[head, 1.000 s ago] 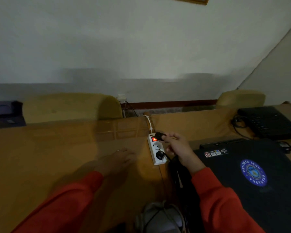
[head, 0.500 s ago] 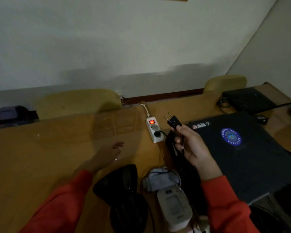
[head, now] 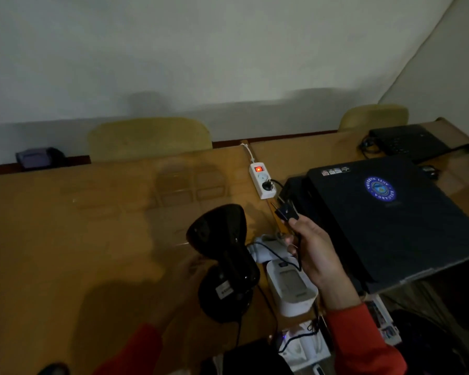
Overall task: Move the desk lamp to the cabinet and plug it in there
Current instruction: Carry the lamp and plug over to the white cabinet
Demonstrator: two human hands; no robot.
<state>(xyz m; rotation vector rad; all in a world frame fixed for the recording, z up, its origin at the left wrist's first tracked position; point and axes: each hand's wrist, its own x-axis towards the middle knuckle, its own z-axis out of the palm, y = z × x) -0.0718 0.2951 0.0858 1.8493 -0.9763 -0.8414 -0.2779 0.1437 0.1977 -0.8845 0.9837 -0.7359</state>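
The right hand (head: 312, 250) pinches the lamp's plug (head: 286, 212) clear of the power strip (head: 263, 180) at 12 o'clock — freed for carrying. The black desk lamp (head: 222, 255) stands on the desk (head: 65, 226); the left hand (head: 190, 272), at its 9 o'clock, reaches the stem — grip unclear.

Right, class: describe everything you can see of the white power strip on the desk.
The power strip is a short white plastic bar lying flat on the wooden desk, left of the black laptop. Its switch glows red at the far end. Below that are two round sockets: the farther one empty, the nearer one filled by a black plug. A white cord runs from its far end over the desk edge. Neither hand touches it.
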